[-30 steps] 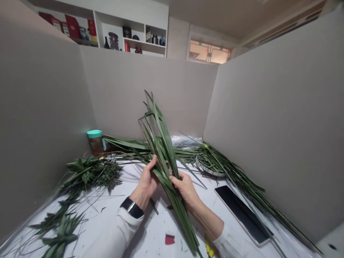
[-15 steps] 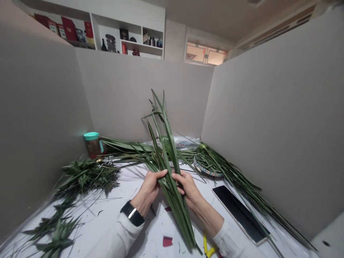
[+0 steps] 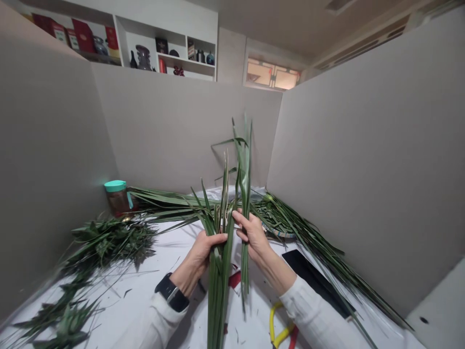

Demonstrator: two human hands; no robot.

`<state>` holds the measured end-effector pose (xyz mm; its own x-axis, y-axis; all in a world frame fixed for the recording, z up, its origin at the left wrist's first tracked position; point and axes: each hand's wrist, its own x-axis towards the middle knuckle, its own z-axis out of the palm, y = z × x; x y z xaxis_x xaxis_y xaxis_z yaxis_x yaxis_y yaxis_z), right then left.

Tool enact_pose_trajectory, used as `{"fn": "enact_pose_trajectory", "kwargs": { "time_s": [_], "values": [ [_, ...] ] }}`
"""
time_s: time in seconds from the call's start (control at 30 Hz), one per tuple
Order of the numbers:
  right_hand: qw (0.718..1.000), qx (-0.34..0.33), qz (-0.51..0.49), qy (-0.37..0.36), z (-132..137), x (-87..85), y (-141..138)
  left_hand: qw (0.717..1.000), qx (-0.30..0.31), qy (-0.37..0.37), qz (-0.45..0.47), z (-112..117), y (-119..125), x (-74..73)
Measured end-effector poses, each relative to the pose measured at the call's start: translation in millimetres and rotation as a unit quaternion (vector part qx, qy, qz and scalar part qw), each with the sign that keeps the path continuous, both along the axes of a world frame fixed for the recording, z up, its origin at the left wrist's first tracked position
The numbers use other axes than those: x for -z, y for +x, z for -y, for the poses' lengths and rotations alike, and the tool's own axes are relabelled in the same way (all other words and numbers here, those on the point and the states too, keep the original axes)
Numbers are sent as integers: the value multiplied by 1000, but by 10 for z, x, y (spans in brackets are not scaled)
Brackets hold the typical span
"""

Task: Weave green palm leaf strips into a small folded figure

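Observation:
My left hand is closed around a bundle of long green leaf strips, its thumb lying across the front. The bundle stands upright, with several tips dry and brownish. Just to the right, my right hand grips a smaller bunch of leaf strips that rises higher and hangs below the fingers. Its thumb and forefinger also reach to the edge of the left bundle. A dark watch sits on my left wrist.
Woven leaf pieces are heaped at left. A jar with a turquoise lid stands behind them. Long leaves lie at right beside a dark tablet. Yellow-and-red scissor handles show near my right sleeve. Grey panels enclose the table.
The leaves were together in one bundle; now my right hand holds some apart, up and to the right. The left bundle has turned more upright. The view has shifted slightly.

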<state>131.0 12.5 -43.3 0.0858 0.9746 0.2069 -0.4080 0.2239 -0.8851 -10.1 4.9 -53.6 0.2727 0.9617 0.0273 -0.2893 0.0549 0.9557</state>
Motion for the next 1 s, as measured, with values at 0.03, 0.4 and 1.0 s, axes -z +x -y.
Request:
{"fn": "enact_pose_trajectory", "kwargs": {
  "time_s": [0.03,0.4,1.0],
  "values": [
    [1000,3,1,2,-20,-21,-4,1000,-1,7,-4,9,1,-18],
    [999,24,21,8,-185,-119,63,999,-29,9,-45,6,-6,-30],
    [995,-89,29,12,16,-73,-78,991,-34,-116,51,-26,-16,-34]
  ]
}}
